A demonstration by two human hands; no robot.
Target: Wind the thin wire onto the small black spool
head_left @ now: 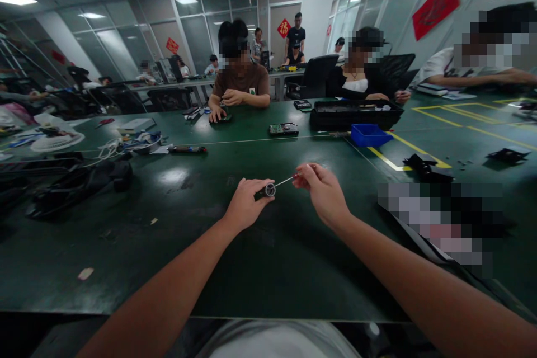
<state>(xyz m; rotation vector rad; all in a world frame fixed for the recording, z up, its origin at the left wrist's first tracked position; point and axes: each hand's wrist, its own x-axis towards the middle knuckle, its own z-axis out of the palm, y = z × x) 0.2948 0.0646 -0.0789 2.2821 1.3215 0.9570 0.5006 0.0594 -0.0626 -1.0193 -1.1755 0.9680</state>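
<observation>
Between thumb and fingers, my left hand (247, 202) grips a small dark cylindrical part (270, 189) whose round, light-rimmed end faces me. My right hand (322, 187) is closed around the handle of a thin screwdriver (285, 181). The metal shaft points left, and its tip meets the rim of the round end or lies just inside it; I cannot tell which. Both hands are held above the green table (293, 268), near its middle. My right fingers hide most of the handle.
Ahead lie a hard drive (283, 130), a blue bin (370, 135) and a long black housing (356, 116). Black plastic parts (84, 182) are at the left, near a pen-like tool (187, 149). A black bracket (428, 168) lies right. Co-workers sit across the table.
</observation>
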